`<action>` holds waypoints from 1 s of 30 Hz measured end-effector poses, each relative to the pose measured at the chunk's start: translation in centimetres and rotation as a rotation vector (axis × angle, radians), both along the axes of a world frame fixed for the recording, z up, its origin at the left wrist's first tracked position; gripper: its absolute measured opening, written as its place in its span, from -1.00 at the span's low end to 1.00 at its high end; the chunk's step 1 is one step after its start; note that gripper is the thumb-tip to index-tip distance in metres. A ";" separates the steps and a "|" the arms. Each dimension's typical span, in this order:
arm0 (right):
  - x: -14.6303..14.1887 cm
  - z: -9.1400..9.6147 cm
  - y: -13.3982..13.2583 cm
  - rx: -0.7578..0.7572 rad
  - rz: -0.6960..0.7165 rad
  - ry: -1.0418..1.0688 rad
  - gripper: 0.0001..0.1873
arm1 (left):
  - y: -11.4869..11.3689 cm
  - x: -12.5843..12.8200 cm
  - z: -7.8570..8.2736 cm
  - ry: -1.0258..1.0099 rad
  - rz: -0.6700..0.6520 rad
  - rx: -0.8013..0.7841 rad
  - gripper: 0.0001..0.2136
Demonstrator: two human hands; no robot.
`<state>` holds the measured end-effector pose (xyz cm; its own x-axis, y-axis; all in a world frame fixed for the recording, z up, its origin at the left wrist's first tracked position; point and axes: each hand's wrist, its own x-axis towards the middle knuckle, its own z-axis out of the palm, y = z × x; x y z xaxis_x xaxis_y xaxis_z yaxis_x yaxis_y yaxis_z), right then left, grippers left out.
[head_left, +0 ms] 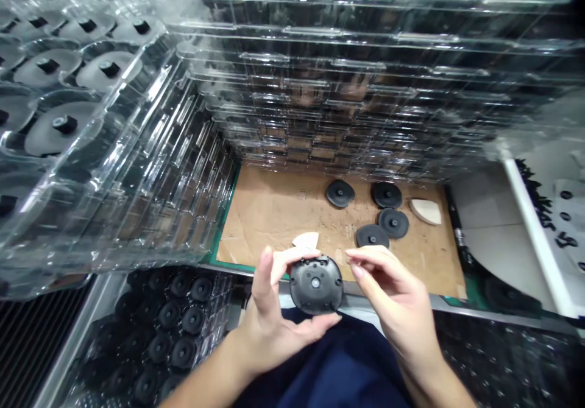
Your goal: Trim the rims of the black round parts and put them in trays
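Observation:
My left hand [269, 310] grips a black rounded plastic cover [316, 285] by its edges, between the thumb below and the fingers above. The cover's inner face is turned toward me, showing a pale centre spot and small holes near the rim. Just to the right of it is my right hand [393, 298], apart from the cover, with thumb and forefinger brought together. Whatever is in that pinch is too small to make out. Beyond the cover, a pale pointed pad [306, 240] lies on the brown cardboard [260, 213], close to my left fingers.
Several black covers, one of them here [340, 193], and a second pale pad [426, 211] lie on the cardboard. Tall stacks of clear plastic trays [311, 85] rise behind and to the left [137, 152]. Another tray of black covers [169, 316] sits lower left. A white bin edge [532, 225] stands right.

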<state>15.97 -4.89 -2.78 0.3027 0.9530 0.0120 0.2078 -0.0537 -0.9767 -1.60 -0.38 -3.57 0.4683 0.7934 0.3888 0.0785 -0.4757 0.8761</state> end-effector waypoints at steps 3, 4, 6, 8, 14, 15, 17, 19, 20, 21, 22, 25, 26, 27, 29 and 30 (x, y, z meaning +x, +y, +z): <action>0.1 1.2 -0.1 -0.028 0.039 0.171 -0.75 | 0.2 0.1 0.3 -0.003 -0.016 -0.001 0.03; 0.1 1.5 0.0 -0.065 0.082 0.217 -0.76 | 0.2 0.1 0.4 -0.008 -0.021 -0.026 0.03; 0.2 2.1 0.3 -0.156 0.188 0.303 -0.79 | 0.2 0.0 0.5 -0.010 -0.026 -0.075 0.02; 0.3 2.6 0.6 -0.227 0.304 0.409 -0.82 | 0.1 -0.2 0.7 0.018 -0.031 -0.125 0.03; 1.0 3.2 1.4 -0.379 0.506 0.729 -0.83 | 0.0 -0.5 1.0 0.034 -0.125 -0.351 0.02; 1.1 3.2 1.5 -0.401 0.518 0.750 -0.84 | -0.1 -0.4 1.0 0.027 -0.140 -0.393 0.01; 1.2 3.2 1.6 -0.425 0.535 0.773 -0.83 | -0.1 -0.4 1.1 0.025 -0.175 -0.452 0.01; 1.3 3.3 1.5 -0.432 0.545 0.798 -0.83 | -0.2 -0.3 1.2 0.035 -0.208 -0.494 0.04; 1.3 3.3 1.4 -0.432 0.544 0.807 -0.85 | -0.2 -0.2 1.2 0.036 -0.217 -0.505 0.05; 1.2 3.4 1.3 -0.430 0.536 0.808 -0.87 | -0.2 -0.2 1.2 0.034 -0.223 -0.504 0.06; 1.2 3.4 1.1 -0.424 0.521 0.801 -0.89 | -0.3 -0.1 1.1 0.031 -0.225 -0.491 0.07; 1.1 3.3 0.2 -0.370 0.426 0.753 -0.91 | -0.5 0.1 0.9 0.001 -0.200 -0.396 0.06; 1.2 3.1 -0.2 -0.344 0.379 0.738 -0.91 | -0.5 0.2 0.8 -0.011 -0.186 -0.357 0.06; 1.3 2.8 -0.7 -0.315 0.333 0.720 -0.92 | -0.5 0.3 0.7 -0.022 -0.169 -0.322 0.05; 1.7 2.2 -1.8 -0.253 0.252 0.676 -0.94 | -0.5 0.5 0.6 -0.034 -0.140 -0.261 0.05; 2.0 1.8 -2.4 -0.215 0.221 0.643 -0.91 | -0.5 0.5 0.5 -0.037 -0.131 -0.235 0.05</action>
<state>17.97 -7.31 -0.95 -0.0141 0.9541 -0.2990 -0.3775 -0.2820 -0.8820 -1.08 -0.87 -3.04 0.5618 0.7975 0.2198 -0.0045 -0.2628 0.9648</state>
